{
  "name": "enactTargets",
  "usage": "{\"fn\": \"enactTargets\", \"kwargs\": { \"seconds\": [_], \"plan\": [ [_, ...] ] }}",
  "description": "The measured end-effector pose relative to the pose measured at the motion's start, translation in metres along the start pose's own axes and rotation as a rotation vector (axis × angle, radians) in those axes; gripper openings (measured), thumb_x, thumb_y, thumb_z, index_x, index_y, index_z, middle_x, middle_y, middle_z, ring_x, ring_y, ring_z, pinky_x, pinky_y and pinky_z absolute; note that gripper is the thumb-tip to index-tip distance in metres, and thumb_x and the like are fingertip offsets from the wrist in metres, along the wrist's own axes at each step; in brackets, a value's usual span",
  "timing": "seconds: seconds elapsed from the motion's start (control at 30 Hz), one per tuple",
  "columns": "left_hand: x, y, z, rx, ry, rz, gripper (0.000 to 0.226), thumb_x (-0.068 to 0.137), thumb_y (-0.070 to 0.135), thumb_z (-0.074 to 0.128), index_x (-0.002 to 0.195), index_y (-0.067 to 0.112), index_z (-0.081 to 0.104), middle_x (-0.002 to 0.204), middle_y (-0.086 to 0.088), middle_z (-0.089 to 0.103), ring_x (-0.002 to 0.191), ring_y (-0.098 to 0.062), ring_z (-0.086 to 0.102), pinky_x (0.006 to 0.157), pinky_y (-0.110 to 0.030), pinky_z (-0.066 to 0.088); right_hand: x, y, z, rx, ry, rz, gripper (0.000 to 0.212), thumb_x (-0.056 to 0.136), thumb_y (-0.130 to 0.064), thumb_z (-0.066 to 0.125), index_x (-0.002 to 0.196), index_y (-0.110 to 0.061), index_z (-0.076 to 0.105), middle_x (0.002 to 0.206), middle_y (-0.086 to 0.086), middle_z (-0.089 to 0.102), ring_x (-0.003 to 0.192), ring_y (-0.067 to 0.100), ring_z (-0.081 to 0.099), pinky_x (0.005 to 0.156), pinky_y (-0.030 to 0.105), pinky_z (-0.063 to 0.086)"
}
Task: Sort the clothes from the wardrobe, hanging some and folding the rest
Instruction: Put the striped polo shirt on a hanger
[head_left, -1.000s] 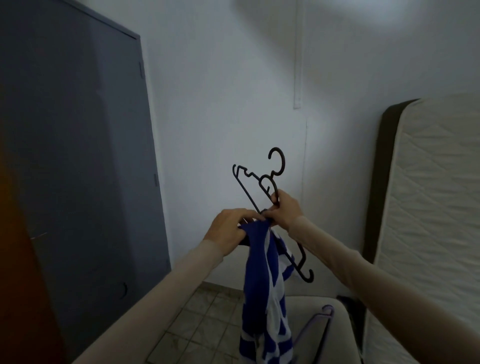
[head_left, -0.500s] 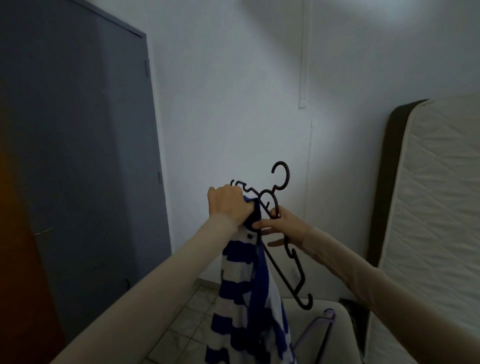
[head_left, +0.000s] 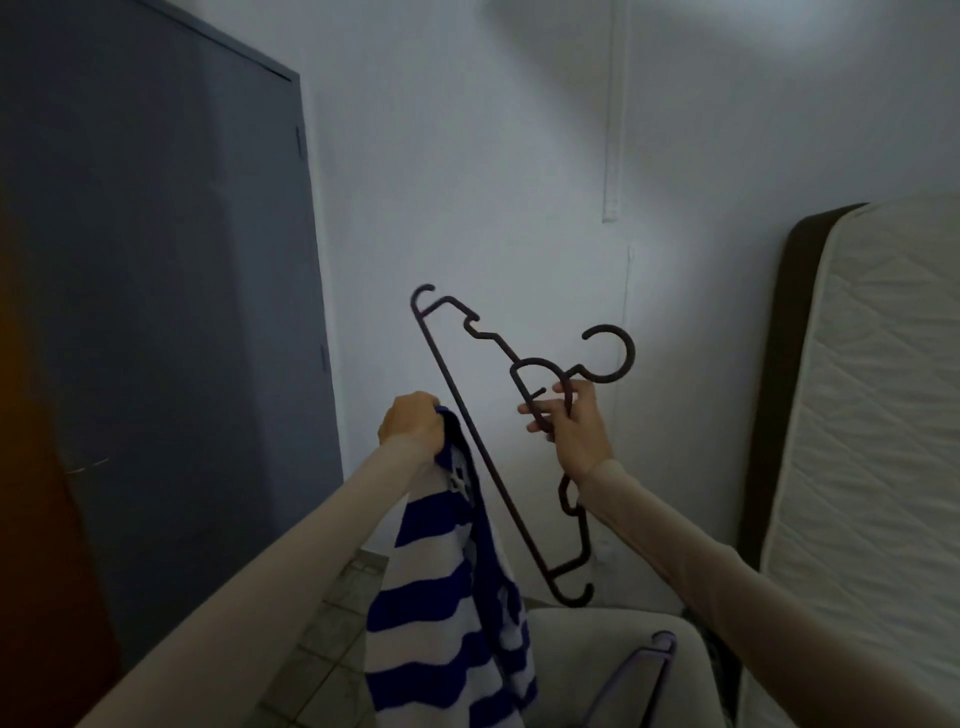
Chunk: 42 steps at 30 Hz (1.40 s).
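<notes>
A blue-and-white striped garment (head_left: 441, 597) hangs from my left hand (head_left: 413, 423), which grips its top edge at mid-height, left of centre. My right hand (head_left: 571, 426) holds a dark plastic hanger (head_left: 467, 415) by the neck just under its hook. The hanger is bare and tilted steeply, one end up at the left, the other end down near the chair. The garment and the hanger are apart, the long bar of the hanger passing just right of my left hand.
A grey door (head_left: 156, 338) fills the left side, beside a white wall (head_left: 519, 182). An upright quilted mattress (head_left: 857, 441) leans at the right. Below are a pale upholstered seat (head_left: 587, 670) with a lilac hanger (head_left: 644, 670) on it, and a tiled floor (head_left: 322, 649).
My hands have drawn apart: the garment came off the hanger and stays in my left hand, while my right hand swung the bare hanger up and to the right.
</notes>
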<state>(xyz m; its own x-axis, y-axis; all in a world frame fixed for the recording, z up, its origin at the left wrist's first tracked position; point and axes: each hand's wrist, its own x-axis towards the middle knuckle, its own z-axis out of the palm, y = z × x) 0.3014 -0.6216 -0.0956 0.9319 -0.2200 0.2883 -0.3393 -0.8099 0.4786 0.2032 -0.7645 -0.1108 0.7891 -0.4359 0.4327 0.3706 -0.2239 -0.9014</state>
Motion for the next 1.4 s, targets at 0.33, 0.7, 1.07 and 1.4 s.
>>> {"fn": "enactTargets", "kwargs": {
  "seconds": [0.33,0.7,1.07,1.4],
  "plan": [
    [0.004,-0.010,-0.002,-0.191,-0.092,-0.171,0.036,0.098,0.018,0.044,0.062,0.013,0.041,0.065,-0.004,0.042,0.053,-0.014,0.037,0.043,-0.023,0.027,-0.009,-0.002,0.026,0.093,-0.212,0.048,0.028,0.092,-0.005,0.055,0.093,-0.024,0.035,0.123,0.011,0.054,0.113,0.022,0.056,0.100,0.038,0.045],
    [-0.002,-0.018,-0.006,0.069,0.018,-0.101,0.034,0.087,0.042,0.061,0.076,0.010,0.059,0.074,-0.002,0.054,0.070,-0.017,0.054,0.053,-0.021,0.038,-0.016,-0.015,0.026,-0.210,-0.097,-0.124,0.024,0.098,-0.012,0.045,0.120,-0.003,0.040,0.126,-0.003,0.041,0.126,0.011,0.038,0.102,0.024,0.030],
    [0.000,-0.011,0.001,-0.110,-0.052,-0.212,0.037,0.088,0.037,0.063,0.067,0.012,0.044,0.073,-0.004,0.050,0.066,-0.018,0.049,0.059,-0.024,0.041,-0.019,-0.023,0.035,-0.038,0.140,-0.289,0.019,0.097,-0.012,0.045,0.094,-0.026,0.033,0.103,-0.009,0.063,0.073,0.008,0.055,0.073,0.020,0.048],
    [0.005,-0.004,-0.028,-0.833,-0.010,-0.163,0.029,0.089,0.021,0.063,0.101,-0.006,0.061,0.098,-0.014,0.057,0.074,-0.021,0.053,0.051,-0.020,0.040,-0.018,0.021,0.034,0.288,0.103,-0.070,0.028,0.090,0.002,0.053,0.073,-0.013,0.036,0.096,0.013,0.066,0.088,0.005,0.068,0.093,0.035,0.052]
  ]
}}
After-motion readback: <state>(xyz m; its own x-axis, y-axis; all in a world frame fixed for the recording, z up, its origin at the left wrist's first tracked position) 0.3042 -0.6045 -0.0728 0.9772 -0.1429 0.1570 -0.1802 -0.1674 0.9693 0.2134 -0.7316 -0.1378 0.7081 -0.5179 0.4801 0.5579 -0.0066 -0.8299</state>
